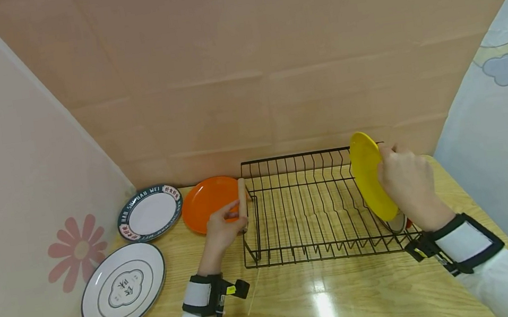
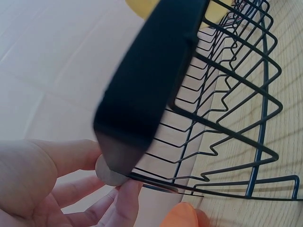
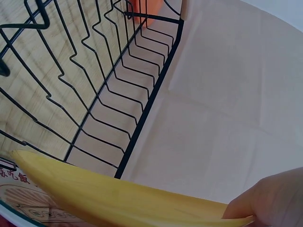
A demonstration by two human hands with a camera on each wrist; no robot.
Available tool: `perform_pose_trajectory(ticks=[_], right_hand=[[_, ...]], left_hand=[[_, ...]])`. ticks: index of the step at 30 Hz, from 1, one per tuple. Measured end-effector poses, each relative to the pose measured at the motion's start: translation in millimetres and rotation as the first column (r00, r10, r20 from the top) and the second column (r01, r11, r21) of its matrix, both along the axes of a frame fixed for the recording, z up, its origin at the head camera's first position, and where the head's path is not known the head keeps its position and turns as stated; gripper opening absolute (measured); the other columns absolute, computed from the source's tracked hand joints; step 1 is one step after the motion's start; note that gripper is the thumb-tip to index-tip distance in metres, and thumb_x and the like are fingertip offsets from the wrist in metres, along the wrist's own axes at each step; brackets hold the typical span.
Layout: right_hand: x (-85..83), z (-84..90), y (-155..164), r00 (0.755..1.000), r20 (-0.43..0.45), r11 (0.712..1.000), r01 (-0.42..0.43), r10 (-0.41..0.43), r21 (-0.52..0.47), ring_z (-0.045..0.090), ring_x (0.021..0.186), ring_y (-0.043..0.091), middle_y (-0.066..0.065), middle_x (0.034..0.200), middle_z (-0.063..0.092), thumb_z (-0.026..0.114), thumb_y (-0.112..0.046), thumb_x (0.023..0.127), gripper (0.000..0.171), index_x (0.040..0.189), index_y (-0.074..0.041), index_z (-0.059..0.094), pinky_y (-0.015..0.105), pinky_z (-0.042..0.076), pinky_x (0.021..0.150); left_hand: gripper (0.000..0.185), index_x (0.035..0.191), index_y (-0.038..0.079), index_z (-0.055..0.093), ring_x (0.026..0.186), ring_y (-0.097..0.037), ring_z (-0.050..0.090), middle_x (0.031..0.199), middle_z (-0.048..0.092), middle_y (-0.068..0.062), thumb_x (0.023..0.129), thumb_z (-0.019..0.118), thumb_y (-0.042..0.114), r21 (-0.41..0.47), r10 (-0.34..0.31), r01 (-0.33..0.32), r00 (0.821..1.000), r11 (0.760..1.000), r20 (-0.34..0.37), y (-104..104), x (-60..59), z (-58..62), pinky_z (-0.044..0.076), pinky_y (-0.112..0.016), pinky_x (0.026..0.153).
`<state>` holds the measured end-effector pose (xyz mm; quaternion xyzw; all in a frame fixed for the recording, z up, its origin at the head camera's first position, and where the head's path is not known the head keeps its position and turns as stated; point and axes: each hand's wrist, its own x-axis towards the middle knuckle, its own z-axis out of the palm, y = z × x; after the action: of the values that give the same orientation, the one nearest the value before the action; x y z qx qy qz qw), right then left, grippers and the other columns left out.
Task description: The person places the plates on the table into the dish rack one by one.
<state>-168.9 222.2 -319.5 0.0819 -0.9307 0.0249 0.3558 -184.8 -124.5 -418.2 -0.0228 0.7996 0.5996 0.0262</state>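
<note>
Holding, head view: right hand [image 1: 406,181] grips yellow plate [image 1: 369,175] upright in black rack [image 1: 309,215]'s right end; left hand [image 1: 222,229] curls fingers round wooden handle [image 1: 242,200].
Left wrist: fingers [image 2: 125,198] pinch the handle's end.
Right wrist: plate rim held above rack wires.

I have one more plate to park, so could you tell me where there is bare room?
The dish rack slots between its wooden handle and the yellow plate are free. The table's left end is crowded with plates.
</note>
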Motion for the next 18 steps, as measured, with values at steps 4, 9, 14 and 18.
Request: perform_pose_trajectory(ticks=[4,9,14,18], right_hand=[[-0.3,-3.2,2,1.000,0.002,1.000,0.006,-0.006,0.007,0.031,0.033,0.020,0.019,0.057,0.043,0.056,0.006,0.076,0.020,0.095,0.013,0.059,0.030,0.027,0.029],[-1.0,-6.2,4,1.000,0.018,1.000,0.013,-0.013,-0.003,0.030,0.032,0.019,0.020,0.057,0.044,0.056,0.006,0.076,0.025,0.100,0.012,0.060,0.030,0.028,0.028],[-3.0,-9.4,6,0.999,0.032,1.000,0.022,-0.021,-0.012,0.029,0.032,0.019,0.020,0.058,0.044,0.056,0.006,0.076,0.025,0.100,0.012,0.061,0.030,0.028,0.028],[-4.3,-12.9,7,0.999,0.025,1.000,0.027,-0.027,0.003,0.029,0.033,0.019,0.020,0.059,0.044,0.056,0.005,0.077,0.021,0.096,0.012,0.061,0.030,0.028,0.028]], left_hand=[[0.049,0.129,0.011,0.055,0.074,-0.023,0.066,0.107,0.061,-0.021,0.081,0.067,0.005,-0.003,0.000,0.000,1.000,1.000,0.001,0,-1.0,-1.3,0.056,-0.034,0.064],[0.049,0.128,0.011,0.056,0.075,-0.023,0.066,0.107,0.060,-0.021,0.081,0.067,0.005,-0.002,-0.004,0.004,1.000,1.000,-0.012,-1,-1.3,-2.6,0.056,-0.033,0.063],[0.049,0.129,0.010,0.055,0.077,-0.025,0.066,0.108,0.060,-0.022,0.081,0.067,0.005,0.005,-0.003,0.003,1.000,1.000,-0.010,-1,0.0,-0.9,0.056,-0.036,0.065],[0.049,0.129,0.010,0.055,0.078,-0.026,0.066,0.110,0.059,-0.022,0.081,0.067,0.006,0.016,-0.004,0.004,1.000,1.000,-0.003,-1,0.7,0.0,0.056,-0.039,0.067]])
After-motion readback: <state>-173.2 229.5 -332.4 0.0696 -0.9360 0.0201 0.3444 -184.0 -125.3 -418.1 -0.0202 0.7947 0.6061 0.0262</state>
